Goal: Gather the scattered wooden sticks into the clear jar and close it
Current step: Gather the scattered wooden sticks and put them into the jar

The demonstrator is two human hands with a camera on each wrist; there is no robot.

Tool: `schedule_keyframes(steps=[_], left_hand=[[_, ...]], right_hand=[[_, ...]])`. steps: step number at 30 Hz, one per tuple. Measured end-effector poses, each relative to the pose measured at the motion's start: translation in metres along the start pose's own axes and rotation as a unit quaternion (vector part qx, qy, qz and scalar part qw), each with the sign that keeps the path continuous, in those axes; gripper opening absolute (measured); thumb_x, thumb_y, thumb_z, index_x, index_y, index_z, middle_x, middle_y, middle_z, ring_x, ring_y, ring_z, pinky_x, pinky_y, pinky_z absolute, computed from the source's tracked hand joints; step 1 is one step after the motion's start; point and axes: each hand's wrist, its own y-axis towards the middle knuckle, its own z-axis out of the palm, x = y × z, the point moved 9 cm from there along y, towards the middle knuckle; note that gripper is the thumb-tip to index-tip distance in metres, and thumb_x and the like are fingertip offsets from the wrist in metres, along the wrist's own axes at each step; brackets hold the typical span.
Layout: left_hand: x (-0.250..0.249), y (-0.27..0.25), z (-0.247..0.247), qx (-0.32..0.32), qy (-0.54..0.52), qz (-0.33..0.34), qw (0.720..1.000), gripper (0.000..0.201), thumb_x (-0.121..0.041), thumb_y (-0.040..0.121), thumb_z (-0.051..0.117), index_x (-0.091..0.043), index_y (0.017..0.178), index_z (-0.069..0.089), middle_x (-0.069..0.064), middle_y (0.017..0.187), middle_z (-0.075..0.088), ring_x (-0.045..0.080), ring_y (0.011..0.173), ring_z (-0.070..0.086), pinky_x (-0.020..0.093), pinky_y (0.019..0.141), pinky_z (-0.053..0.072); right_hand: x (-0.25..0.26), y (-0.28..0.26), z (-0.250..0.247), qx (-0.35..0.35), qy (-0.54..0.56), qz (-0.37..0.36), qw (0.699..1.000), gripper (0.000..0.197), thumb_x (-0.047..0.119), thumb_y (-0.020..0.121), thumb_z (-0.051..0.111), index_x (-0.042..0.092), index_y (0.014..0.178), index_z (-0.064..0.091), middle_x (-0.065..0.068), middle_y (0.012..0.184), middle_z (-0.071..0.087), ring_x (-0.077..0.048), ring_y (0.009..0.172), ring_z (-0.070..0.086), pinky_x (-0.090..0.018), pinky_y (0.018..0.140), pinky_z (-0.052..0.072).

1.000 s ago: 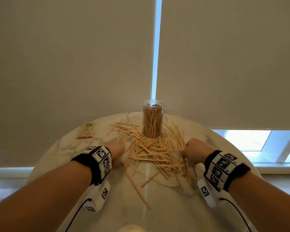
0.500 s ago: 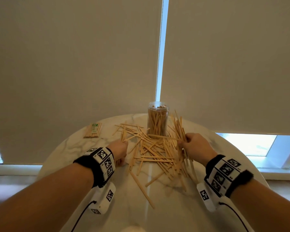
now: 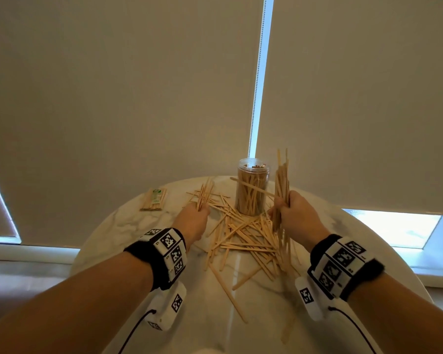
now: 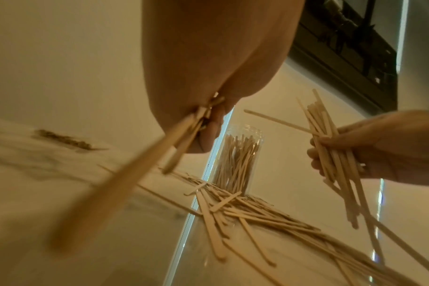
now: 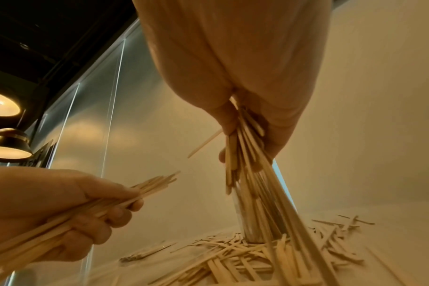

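A clear jar (image 3: 252,186) stands open at the far side of the round marble table (image 3: 128,226), partly filled with upright wooden sticks. Scattered sticks (image 3: 243,238) lie in a heap in front of it. My left hand (image 3: 193,217) grips a small bundle of sticks (image 3: 204,194), raised left of the jar. My right hand (image 3: 293,210) grips a bigger, nearly upright bundle (image 3: 281,180) just right of the jar, some sticks trailing down to the table. The left wrist view shows the jar (image 4: 238,160) between both hands. No lid is in view.
A small banded packet of sticks (image 3: 154,199) lies at the table's far left. Closed roller blinds hang behind the table, a bright window strip at the right. One long stick (image 3: 228,293) lies alone towards me.
Both hands closed on sticks in the heap and lifted their bundles off the table. The right bundle now stands almost upright beside the jar; the left one rose left of it.
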Motion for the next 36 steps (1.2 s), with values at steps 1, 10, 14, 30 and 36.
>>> schedule_keyframes(steps=[1,10,14,30,36], left_hand=[[-0.005,0.001,0.000,0.001,0.001,0.024,1.000,0.041,-0.045,0.100,0.048,-0.006,0.111,0.059,0.004,0.074,0.050,0.017,0.053,0.042,0.030,0.054,0.039],[-0.069,-0.024,0.030,0.071,-0.137,0.127,0.980,0.071,-0.085,0.064,0.060,-0.018,0.086,0.057,0.001,0.069,0.039,0.013,0.052,0.032,0.033,0.056,0.036],[-0.088,-0.020,0.049,0.141,-0.168,0.156,0.963,0.044,-0.062,0.077,0.072,-0.019,0.087,0.068,0.012,0.069,0.063,0.022,0.058,0.056,0.035,0.056,0.046],[-0.072,0.037,0.046,0.072,-0.420,0.098,0.900,0.020,-0.034,0.103,0.049,-0.014,0.102,0.049,-0.002,0.068,0.049,0.015,0.061,0.057,0.036,0.062,0.052],[-0.076,0.047,0.026,0.016,-0.500,0.133,0.856,0.016,-0.032,0.099,0.055,-0.017,0.098,0.049,-0.005,0.064,0.043,0.007,0.049,0.032,0.019,0.044,0.032]], right_hand=[[0.003,-0.001,0.001,-0.002,0.010,0.001,1.000,0.016,0.025,0.107,0.039,0.018,0.101,0.053,-0.007,0.091,0.070,-0.020,0.074,0.066,-0.032,0.059,0.055],[0.027,-0.006,0.046,0.062,0.028,-0.039,0.997,0.017,0.022,0.106,0.036,0.017,0.106,0.052,-0.007,0.089,0.066,-0.018,0.074,0.062,-0.033,0.063,0.056],[0.044,-0.004,0.080,0.125,0.003,-0.098,0.987,0.019,0.016,0.104,0.041,0.015,0.120,0.050,-0.001,0.083,0.063,-0.006,0.066,0.061,-0.026,0.056,0.055],[0.038,0.035,0.086,0.087,-0.080,-0.167,0.979,0.021,0.030,0.097,0.060,0.036,0.113,0.073,0.019,0.082,0.072,0.005,0.076,0.065,-0.017,0.071,0.051],[0.027,0.035,0.088,0.166,-0.107,-0.117,0.973,0.024,0.047,0.092,0.064,0.030,0.106,0.074,0.011,0.084,0.075,0.001,0.077,0.068,-0.030,0.082,0.059]])
